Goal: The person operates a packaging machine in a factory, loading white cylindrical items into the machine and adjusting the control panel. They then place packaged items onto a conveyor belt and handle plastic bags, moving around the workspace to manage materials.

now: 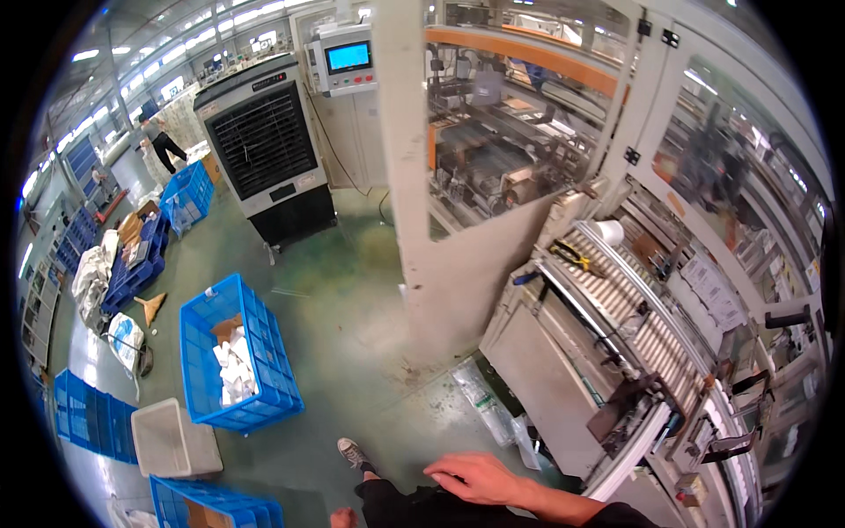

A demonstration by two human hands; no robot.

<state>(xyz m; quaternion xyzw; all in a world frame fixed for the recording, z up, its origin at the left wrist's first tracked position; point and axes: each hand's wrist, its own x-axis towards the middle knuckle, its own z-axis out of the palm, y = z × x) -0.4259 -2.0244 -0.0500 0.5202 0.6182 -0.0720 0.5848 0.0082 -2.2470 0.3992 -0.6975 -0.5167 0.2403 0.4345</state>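
right hand (480, 480) flat on black-trousered thigh (414, 506), fingers (444, 475) loosely spread, near grey roller conveyor (642, 326)

Right hand (475, 480) flat on dark-trousered thigh (422, 509)

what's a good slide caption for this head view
Right hand resting on a dark-trousered knee beside a roller conveyor, blue crate on the green floor.

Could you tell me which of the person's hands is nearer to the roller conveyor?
Right. The right hand rests on the person's dark-trousered thigh, just left of the roller conveyor and apart from it. The left hand barely shows at the lower edge, farther left.
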